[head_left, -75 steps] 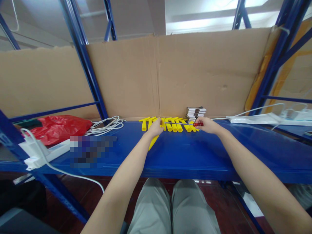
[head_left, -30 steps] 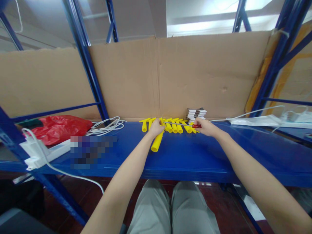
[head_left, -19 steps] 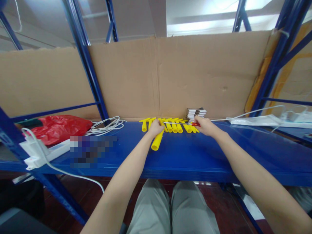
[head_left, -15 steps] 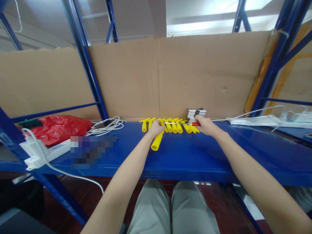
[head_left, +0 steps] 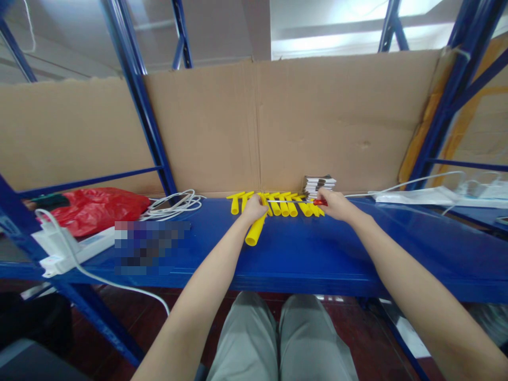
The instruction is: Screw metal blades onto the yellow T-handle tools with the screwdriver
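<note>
My left hand [head_left: 254, 209] is closed around a yellow plastic tube [head_left: 254, 232], whose open round end faces me. In my right hand [head_left: 334, 205] is a screwdriver [head_left: 318, 202] with a red handle. Its thin metal shaft runs level to the left, and the tip reaches the upper part of the tube beside my left fingers. Whether the tip sits in a screw is too small to tell. Behind the shaft lies a row of several similar yellow tubes [head_left: 284, 209] with flat crosspieces at their far ends.
A stack of white folded papers [head_left: 317, 185] stands behind my right hand. To the left on the blue shelf [head_left: 301, 254] are a red plastic bag [head_left: 107, 209], coiled white cable [head_left: 174, 205] and a power strip [head_left: 89, 248]. A cardboard sheet [head_left: 317, 116] closes the back.
Almost nothing differs. Both hands keep the same hold and place; the tube's near end has shifted very slightly.
</note>
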`<action>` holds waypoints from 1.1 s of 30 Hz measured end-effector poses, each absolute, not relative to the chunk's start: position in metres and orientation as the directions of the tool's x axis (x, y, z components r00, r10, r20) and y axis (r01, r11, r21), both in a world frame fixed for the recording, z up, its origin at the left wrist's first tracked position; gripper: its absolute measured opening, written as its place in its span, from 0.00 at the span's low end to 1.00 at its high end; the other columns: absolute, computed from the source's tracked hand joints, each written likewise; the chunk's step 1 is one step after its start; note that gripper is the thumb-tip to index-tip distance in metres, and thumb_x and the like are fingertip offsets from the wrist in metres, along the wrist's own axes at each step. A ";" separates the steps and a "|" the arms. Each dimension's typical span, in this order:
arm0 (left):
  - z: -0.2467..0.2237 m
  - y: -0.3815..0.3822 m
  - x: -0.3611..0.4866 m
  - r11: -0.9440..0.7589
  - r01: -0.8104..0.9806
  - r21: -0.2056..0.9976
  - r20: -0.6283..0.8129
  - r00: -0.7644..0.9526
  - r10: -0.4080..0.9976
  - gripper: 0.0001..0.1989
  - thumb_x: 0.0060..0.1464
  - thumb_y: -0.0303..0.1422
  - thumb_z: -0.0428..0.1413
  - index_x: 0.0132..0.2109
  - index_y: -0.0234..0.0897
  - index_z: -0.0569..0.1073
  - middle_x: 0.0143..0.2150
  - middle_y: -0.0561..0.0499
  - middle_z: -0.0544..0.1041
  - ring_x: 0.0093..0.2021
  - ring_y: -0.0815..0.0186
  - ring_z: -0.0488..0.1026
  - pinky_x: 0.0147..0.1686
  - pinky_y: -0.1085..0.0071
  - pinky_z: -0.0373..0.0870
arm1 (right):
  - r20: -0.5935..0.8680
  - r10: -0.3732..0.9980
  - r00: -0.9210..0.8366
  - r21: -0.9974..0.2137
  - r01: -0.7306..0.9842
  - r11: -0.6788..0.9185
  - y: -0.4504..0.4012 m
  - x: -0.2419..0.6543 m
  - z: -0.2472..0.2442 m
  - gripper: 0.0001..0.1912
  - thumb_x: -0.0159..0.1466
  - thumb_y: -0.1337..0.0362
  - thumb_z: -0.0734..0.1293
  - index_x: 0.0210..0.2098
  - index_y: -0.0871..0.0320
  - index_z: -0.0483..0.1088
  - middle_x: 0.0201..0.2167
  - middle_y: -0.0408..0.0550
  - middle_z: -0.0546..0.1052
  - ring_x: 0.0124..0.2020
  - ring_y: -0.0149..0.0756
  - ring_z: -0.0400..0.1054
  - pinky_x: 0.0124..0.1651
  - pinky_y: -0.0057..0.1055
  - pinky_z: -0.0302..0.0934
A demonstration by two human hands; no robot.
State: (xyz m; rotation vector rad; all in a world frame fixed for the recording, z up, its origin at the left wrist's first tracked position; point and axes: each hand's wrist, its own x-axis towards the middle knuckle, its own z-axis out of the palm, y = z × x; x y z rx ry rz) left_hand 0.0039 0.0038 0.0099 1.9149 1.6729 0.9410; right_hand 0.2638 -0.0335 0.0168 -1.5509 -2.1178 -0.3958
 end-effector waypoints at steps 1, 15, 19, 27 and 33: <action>0.011 0.003 0.004 -0.181 0.692 0.699 0.209 0.044 0.977 0.09 0.50 0.22 0.54 0.41 0.33 0.69 0.32 0.48 0.78 0.31 0.64 0.77 0.32 0.72 0.71 | 0.539 0.807 -0.243 -0.047 0.947 0.317 -0.033 0.264 0.017 0.05 0.55 0.69 0.62 0.29 0.55 0.60 0.26 0.48 0.72 0.27 0.36 0.64 0.29 0.29 0.51; 0.008 0.005 0.003 -0.201 0.745 0.636 0.255 0.043 0.966 0.10 0.52 0.24 0.54 0.43 0.35 0.67 0.35 0.47 0.78 0.35 0.64 0.77 0.36 0.71 0.70 | 0.547 0.792 -0.271 -0.056 0.932 0.358 -0.030 0.266 0.015 0.06 0.55 0.70 0.62 0.28 0.54 0.58 0.26 0.47 0.71 0.26 0.35 0.64 0.28 0.27 0.52; 0.007 0.006 0.004 -0.209 0.763 0.612 0.266 0.050 0.963 0.10 0.51 0.24 0.55 0.42 0.36 0.66 0.36 0.47 0.78 0.37 0.64 0.77 0.36 0.72 0.70 | 0.551 0.788 -0.275 -0.058 0.929 0.365 -0.030 0.267 0.015 0.06 0.54 0.70 0.62 0.28 0.54 0.58 0.25 0.46 0.71 0.26 0.34 0.64 0.28 0.27 0.52; 0.005 0.008 0.003 -0.209 0.796 0.569 0.286 0.047 0.957 0.11 0.51 0.24 0.55 0.42 0.36 0.65 0.43 0.43 0.77 0.40 0.63 0.77 0.35 0.73 0.70 | 0.518 0.810 -0.273 -0.088 0.926 0.368 -0.034 0.266 0.016 0.04 0.56 0.69 0.63 0.29 0.55 0.61 0.27 0.48 0.74 0.27 0.36 0.66 0.29 0.28 0.54; 0.003 0.008 0.004 -0.216 0.802 0.557 0.284 0.061 0.957 0.12 0.50 0.24 0.56 0.42 0.36 0.66 0.43 0.44 0.76 0.41 0.62 0.76 0.35 0.73 0.69 | 0.515 0.811 -0.277 -0.072 0.929 0.362 -0.035 0.271 0.018 0.03 0.57 0.68 0.63 0.32 0.56 0.64 0.30 0.50 0.76 0.30 0.38 0.68 0.31 0.28 0.56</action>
